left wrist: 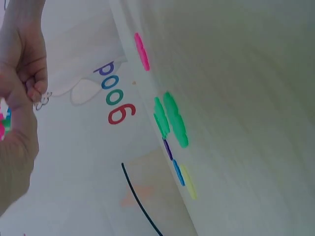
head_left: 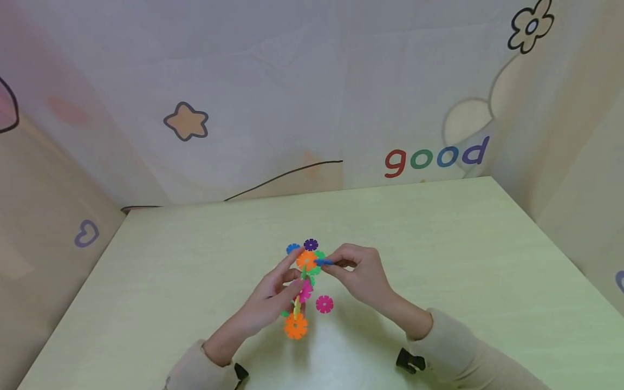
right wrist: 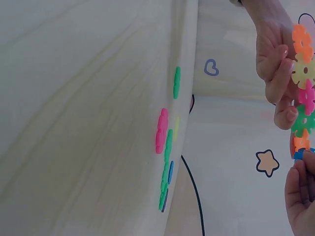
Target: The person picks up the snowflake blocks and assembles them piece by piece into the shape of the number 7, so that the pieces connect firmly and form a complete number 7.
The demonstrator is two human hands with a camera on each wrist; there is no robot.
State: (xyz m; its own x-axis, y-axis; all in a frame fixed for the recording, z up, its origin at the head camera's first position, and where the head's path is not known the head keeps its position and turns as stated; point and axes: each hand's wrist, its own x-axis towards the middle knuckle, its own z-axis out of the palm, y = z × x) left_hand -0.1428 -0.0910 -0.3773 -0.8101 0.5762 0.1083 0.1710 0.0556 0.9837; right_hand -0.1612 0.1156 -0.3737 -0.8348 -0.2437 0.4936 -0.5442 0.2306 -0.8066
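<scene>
Holding a chain of snowflake-shaped plastic discs (head_left: 301, 287) above the pale green table (head_left: 439, 244), just over its near middle: notched, glossy pieces slotted edge to edge, orange at both ends, with green, pink and yellow between. Left hand (head_left: 270, 300) curling its fingers around the middle of the chain, thumb and fingertips pressing on the pink and green discs; in the right wrist view the same fingers (right wrist: 275, 73) wrapping the side of the chain, orange, yellow, pink, green and orange pieces stacked in a line. Right hand (head_left: 358, 271) pinching a small blue disc (head_left: 324, 262) between thumb and forefinger, its edge touching the far orange disc of the chain.

Lying flat on the table relative to the chain: a pink disc (head_left: 324, 304) just beside its near end, toward the right hand; a purple disc (head_left: 310, 244) and a blue disc (head_left: 292, 248) just beyond its far end. Appearing edge-on in the left wrist view, thin slivers of green discs (left wrist: 172, 120), a purple, a blue and a yellow piece, near one another on the smooth matte table surface.

Standing behind the table, beyond the chain, a soft-coloured backdrop printed with a star (head_left: 186, 121), a flower outline and the word "good" (head_left: 436, 157) in red, green, blue and purple letters.
</scene>
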